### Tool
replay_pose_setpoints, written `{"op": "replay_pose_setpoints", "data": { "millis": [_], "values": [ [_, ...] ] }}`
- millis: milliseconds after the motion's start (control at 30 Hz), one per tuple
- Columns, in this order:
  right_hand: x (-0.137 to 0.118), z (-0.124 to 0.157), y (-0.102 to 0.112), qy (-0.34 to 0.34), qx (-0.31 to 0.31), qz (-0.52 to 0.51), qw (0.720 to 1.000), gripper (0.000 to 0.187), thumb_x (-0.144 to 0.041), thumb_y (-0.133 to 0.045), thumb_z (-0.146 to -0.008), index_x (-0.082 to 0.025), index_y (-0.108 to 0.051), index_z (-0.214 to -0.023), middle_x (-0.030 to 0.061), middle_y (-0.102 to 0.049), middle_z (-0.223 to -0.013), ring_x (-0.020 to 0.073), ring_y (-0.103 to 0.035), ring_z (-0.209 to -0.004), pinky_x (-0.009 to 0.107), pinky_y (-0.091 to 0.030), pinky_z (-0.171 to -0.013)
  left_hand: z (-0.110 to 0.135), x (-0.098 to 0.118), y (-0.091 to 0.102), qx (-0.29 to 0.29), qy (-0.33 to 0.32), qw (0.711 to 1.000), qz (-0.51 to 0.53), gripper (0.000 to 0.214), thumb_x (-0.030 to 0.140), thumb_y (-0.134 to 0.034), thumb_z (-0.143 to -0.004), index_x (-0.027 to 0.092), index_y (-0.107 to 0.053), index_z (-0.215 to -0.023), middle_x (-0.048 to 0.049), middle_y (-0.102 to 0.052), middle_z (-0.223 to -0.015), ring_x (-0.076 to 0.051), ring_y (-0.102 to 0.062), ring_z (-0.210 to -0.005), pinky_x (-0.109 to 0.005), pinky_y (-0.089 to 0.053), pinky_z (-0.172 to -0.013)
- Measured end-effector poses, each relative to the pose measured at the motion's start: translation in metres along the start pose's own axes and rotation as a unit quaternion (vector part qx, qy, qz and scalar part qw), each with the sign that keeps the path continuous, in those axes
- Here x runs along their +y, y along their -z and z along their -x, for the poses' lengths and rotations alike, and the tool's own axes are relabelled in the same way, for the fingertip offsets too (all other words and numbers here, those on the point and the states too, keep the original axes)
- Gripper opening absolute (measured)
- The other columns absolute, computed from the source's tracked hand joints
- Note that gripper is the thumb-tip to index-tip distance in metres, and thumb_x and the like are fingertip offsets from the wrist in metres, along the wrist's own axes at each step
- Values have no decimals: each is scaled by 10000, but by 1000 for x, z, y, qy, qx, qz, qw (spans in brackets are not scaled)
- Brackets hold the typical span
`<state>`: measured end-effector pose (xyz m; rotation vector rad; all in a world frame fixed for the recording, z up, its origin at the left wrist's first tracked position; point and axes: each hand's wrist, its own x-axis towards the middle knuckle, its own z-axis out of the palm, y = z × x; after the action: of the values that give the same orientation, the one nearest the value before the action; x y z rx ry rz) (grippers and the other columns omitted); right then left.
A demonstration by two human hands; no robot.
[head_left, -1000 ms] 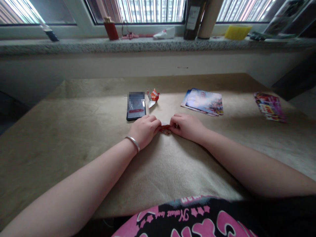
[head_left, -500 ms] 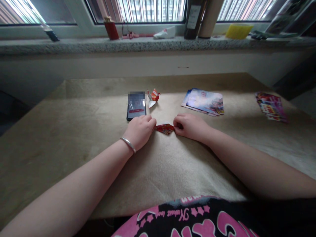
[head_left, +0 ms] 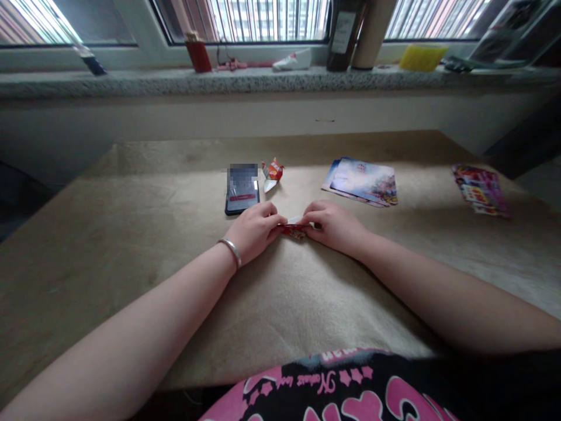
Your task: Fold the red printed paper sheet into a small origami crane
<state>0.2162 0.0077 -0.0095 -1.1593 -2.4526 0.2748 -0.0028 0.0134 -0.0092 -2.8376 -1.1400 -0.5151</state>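
Observation:
Between my two hands is a small folded paper (head_left: 294, 231), red and patterned, with a white part showing at its far side. My left hand (head_left: 258, 229), a silver bangle at its wrist, pinches the paper's left end. At the right end, the fingers of my right hand (head_left: 331, 225) are closed on it too. My fingertips cover both ends of the paper. Just beyond my left hand lies a phone (head_left: 242, 190) with its screen lit. Beside the phone stands a folded red and white paper figure (head_left: 273, 173).
Blue and pink picture sheets (head_left: 363, 181) lie in a stack at the back of the table (head_left: 131, 234). Farther right is a fan of pink and red cards (head_left: 481, 192). Along the windowsill (head_left: 166, 85) stand a red container (head_left: 198, 54), dark and tan bottles, and a yellow block (head_left: 423, 58).
My hands have moved closer together along the paper, the left one shifting right. The paper's white part now shows on the far side, and less of its red face is visible.

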Motion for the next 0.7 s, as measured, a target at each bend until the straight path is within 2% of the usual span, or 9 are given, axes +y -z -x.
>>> {"op": "replay_pose_setpoints", "data": {
  "millis": [100,200,400,567,700],
  "values": [
    [0,-1,0,-5,-1,0,1000,163,-220,-578,-805,-224,-732,-859,46,-632,-809,160,-554,-798,268,-401,-702,-1,2,-1,6,-7,1000,12,187,224,-513,-869,179,-666,-966,-65,-615,-909,-163,-542,-801,-295,-448,-735],
    [1,-2,0,0,-5,-1,1000,163,-230,-577,-808,-221,-733,-855,41,-623,-765,154,-550,-771,259,-393,-683,-2,5,0,1,-3,1000,15,160,199,-517,-860,155,-668,-885,-63,-627,-871,-170,-546,-801,-306,-455,-758],
    [-5,1,5,-28,2,39,999,133,-229,-586,-789,-224,-705,-849,37,-645,-808,163,-556,-790,258,-360,-640,-2,8,1,-7,42,999,22,153,174,-523,-839,152,-672,-812,-58,-615,-818,-175,-556,-785,-303,-463,-747],
    [-10,5,12,-36,-14,101,994,142,-271,-553,-813,-228,-688,-828,40,-665,-872,189,-565,-853,271,-321,-595,-1,10,5,-23,48,999,-6,135,192,-544,-837,165,-673,-810,-54,-616,-818,-185,-553,-789,-302,-457,-716],
    [-9,6,13,-42,-22,117,992,124,-271,-551,-802,-218,-664,-801,33,-667,-874,192,-575,-862,274,-322,-587,1,9,4,-15,47,999,4,137,197,-542,-841,167,-672,-809,-51,-607,-809,-167,-544,-760,-291,-453,-704]
  ]
}}
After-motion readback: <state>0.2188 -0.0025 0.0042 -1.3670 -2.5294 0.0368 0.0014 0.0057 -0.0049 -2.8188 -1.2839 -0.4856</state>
